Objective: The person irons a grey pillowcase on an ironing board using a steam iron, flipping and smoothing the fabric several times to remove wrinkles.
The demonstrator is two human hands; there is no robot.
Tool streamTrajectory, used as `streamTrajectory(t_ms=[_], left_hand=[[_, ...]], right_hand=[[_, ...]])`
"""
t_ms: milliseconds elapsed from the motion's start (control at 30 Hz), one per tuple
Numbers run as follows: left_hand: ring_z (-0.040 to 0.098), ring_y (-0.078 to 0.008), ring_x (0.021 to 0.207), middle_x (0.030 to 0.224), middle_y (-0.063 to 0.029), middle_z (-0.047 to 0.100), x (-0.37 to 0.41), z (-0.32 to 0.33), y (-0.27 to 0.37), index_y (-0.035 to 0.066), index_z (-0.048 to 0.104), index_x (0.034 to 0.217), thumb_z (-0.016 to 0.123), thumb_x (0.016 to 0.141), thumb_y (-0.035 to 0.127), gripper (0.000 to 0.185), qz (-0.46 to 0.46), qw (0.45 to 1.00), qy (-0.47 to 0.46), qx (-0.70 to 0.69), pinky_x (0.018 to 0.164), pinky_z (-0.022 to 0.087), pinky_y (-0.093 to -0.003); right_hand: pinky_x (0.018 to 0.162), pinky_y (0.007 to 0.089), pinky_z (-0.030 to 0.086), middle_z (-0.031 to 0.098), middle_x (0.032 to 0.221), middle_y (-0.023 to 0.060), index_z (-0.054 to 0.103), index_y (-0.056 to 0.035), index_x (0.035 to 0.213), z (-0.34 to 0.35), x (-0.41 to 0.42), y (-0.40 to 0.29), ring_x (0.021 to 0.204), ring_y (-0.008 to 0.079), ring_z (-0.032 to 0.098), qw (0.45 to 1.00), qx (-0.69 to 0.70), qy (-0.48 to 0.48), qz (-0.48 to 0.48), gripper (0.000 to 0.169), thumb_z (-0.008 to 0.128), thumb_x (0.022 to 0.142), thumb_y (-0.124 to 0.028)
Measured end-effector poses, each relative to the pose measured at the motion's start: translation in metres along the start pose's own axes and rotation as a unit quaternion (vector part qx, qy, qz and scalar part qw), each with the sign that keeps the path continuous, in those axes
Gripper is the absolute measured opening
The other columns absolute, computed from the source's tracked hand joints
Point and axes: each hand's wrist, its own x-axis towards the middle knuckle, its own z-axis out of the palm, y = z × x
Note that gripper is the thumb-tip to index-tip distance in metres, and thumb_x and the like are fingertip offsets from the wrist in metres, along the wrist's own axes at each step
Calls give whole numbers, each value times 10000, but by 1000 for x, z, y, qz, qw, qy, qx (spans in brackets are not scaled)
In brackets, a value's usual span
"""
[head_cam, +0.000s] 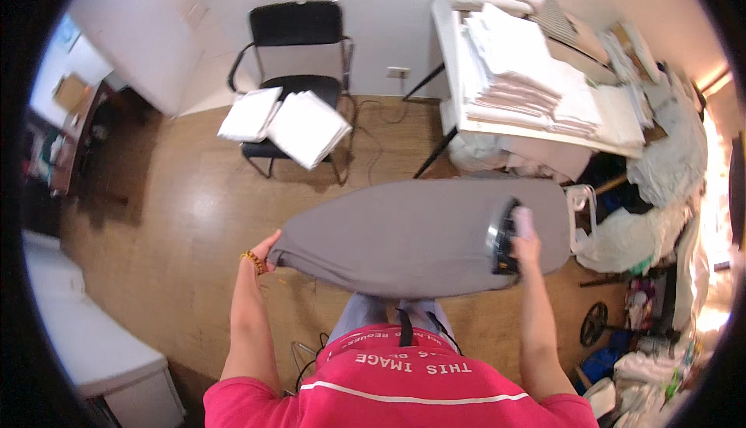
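A grey-covered ironing board lies crosswise in front of me, its narrow end to the left. My left hand, with a beaded bracelet at the wrist, grips the cover's edge at that narrow end. Near the board's wide right end, my right hand is closed around the handle of a black clothes iron. The hand and iron are somewhat blurred. The iron is on or just over the cover; which of the two I cannot tell. Some folds show in the cover beside my left hand.
Folded white cloths lie on a black armchair beyond the board. A white table at the upper right bears stacks of folded cloths. White furniture stands at the lower left. Bags and a fan-like wheel crowd the right.
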Motion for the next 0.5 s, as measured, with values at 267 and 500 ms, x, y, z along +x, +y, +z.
streamTrajectory(t_ms=[267, 500], left_hand=[[577, -167, 758, 942, -46, 610, 5, -12, -88, 84, 548, 990, 533, 866, 321, 268, 321, 881, 8, -349, 682, 458, -344], [572, -113, 771, 867, -16, 611, -5, -10, -97, 72, 554, 965, 573, 848, 238, 204, 235, 964, 14, -122, 696, 447, -270]], right_hand=[[369, 243, 357, 430, 555, 20, 479, -45, 838, -63, 12, 81, 420, 126, 411, 983, 181, -14, 14, 161, 494, 678, -42], [363, 231, 406, 532, 683, 51, 498, -13, 1073, 78, -116, -4, 468, 117, 498, 965, 22, -248, -79, 436, 548, 640, 7]])
